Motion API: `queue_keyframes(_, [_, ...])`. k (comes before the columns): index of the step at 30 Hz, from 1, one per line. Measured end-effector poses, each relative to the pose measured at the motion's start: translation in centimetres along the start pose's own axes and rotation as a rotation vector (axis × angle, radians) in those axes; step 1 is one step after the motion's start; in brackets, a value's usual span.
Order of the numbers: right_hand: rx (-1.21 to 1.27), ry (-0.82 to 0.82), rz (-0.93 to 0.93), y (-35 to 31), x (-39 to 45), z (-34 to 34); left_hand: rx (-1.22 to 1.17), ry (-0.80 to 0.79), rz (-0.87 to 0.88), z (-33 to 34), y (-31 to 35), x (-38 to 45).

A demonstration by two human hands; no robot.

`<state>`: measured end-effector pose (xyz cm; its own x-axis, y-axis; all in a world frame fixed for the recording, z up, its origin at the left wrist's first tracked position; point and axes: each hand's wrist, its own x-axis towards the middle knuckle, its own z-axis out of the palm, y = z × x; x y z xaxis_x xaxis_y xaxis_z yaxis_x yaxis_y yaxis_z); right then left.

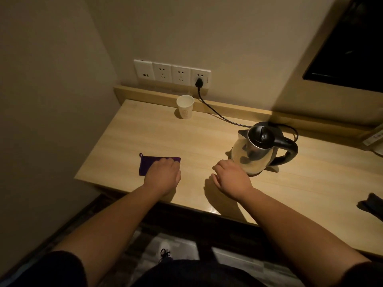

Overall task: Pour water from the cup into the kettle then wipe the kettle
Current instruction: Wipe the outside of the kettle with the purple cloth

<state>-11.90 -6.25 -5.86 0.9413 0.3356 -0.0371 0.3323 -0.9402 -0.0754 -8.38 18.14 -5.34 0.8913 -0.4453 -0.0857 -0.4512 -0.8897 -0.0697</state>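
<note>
On the surface (207,141), the left hand (162,175) lies flat and open on the purple cloth (149,163); the right hand (232,178), open and empty, hovers just beside the steel kettle (252,152), lid seemingly shut. Well beyond both stands the white cup (185,106), upright by the wall, nearer the left hand.

I see a dim, warm, yellowish scene. Light seems to come from above and behind me, throwing soft shadows of both hands (162,172) onto the worktop (207,141). A broad dark shadow falls across the wall (248,48) on the right. The kettle (257,150) shows faint reflections, no harsh glare. The wide lens bends straight lines near the edges. Detail is soft and grainy, worst near the floor (145,245).
</note>
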Motion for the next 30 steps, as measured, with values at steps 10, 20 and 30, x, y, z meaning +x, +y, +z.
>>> queue_keyframes(10, [0.037,-0.04,0.021,-4.9,3.7,3.2,-0.023,-0.009,-0.018,3.8,-6.3,-0.5])
queue_keyframes(20, [0.081,-0.026,0.228,-8.9,6.5,7.8,-0.152,0.017,0.156,9.0,-9.3,2.0])
queue_keyframes(30, [0.075,-0.24,0.372,-9.8,5.8,10.8,-0.102,-0.032,0.324,12.5,-10.4,3.4])
